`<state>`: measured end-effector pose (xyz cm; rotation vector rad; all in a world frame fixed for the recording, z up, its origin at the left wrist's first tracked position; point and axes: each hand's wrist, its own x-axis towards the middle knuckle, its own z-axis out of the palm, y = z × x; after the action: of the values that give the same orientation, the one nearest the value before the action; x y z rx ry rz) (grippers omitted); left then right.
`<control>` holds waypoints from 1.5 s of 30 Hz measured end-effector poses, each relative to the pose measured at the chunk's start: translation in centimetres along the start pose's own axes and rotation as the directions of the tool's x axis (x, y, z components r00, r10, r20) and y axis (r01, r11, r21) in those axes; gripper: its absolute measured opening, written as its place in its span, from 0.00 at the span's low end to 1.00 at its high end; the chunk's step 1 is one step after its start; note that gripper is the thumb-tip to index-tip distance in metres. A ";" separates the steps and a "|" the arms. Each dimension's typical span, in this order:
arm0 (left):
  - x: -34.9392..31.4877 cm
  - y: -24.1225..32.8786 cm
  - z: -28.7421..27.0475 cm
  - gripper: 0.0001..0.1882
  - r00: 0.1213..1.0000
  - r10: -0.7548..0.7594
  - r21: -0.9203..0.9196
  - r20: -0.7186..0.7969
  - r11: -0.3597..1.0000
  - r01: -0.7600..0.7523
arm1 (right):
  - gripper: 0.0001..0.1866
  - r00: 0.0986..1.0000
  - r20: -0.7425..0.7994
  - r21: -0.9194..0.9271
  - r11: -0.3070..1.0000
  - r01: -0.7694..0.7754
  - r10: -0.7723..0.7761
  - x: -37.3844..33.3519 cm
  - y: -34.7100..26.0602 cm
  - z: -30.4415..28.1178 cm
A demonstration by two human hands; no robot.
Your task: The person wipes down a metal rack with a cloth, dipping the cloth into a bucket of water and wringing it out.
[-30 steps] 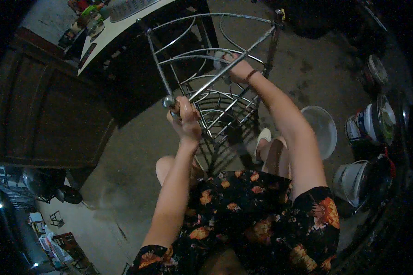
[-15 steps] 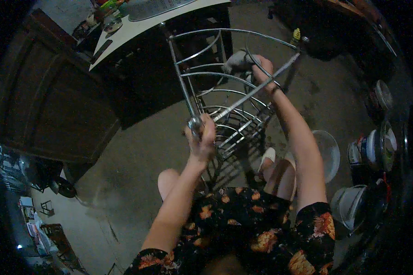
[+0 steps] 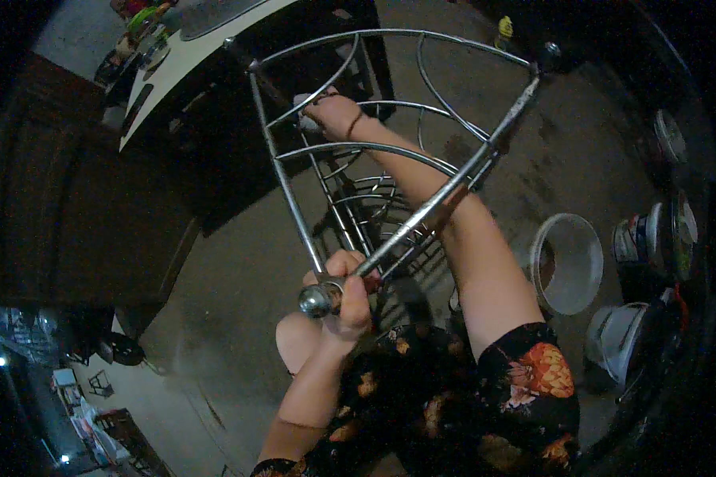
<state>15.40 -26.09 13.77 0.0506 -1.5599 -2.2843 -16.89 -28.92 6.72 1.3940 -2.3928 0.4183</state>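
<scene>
A shiny metal rack (image 3: 366, 145), built of chromed tubes with curved bars and corner posts, stands tilted before me. My left hand (image 3: 346, 290) is closed round its near corner, just behind a round ball knob (image 3: 316, 300). My right arm reaches through the frame, under the upper bars. At the rack's far left post, my right hand (image 3: 338, 116) is closed on a pale grey cloth (image 3: 304, 103), which is partly hidden by the fingers and a bar. The rack's lower tiers show beneath, partly covered by my right forearm.
On the right stand a translucent tub (image 3: 585, 266), a white bucket (image 3: 612, 338) and several other containers. A yellow bottle (image 3: 504, 33) is at the far right. At the far left are a white-topped counter (image 3: 184, 67) and a dark wooden cabinet (image 3: 79, 215).
My right hand has moved left with the cloth, from the rack's right side to its far left post. The rack's near corner and my left hand have come closer to me.
</scene>
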 end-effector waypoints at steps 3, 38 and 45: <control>0.3 0.4 1.4 0.18 0.997 0.005 0.103 -0.080 0.995 0.004 | 0.15 0.961 0.242 -0.042 0.991 -0.124 0.130 -1.8 2.4 -3.0; 1.9 4.5 0.7 0.32 0.954 -0.231 0.242 0.189 0.953 0.183 | 0.06 0.783 -0.002 0.003 -0.783 0.622 0.622 -15.5 4.1 7.5; 2.4 3.9 0.8 0.30 0.963 -0.160 0.370 0.218 0.926 0.070 | 0.09 0.546 0.516 0.784 -0.621 0.009 0.660 -6.3 -2.1 11.6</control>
<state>14.07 -27.43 18.05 -0.0463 -2.1448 -2.1218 -13.81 -29.83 -6.25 -0.2534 -1.3764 3.2768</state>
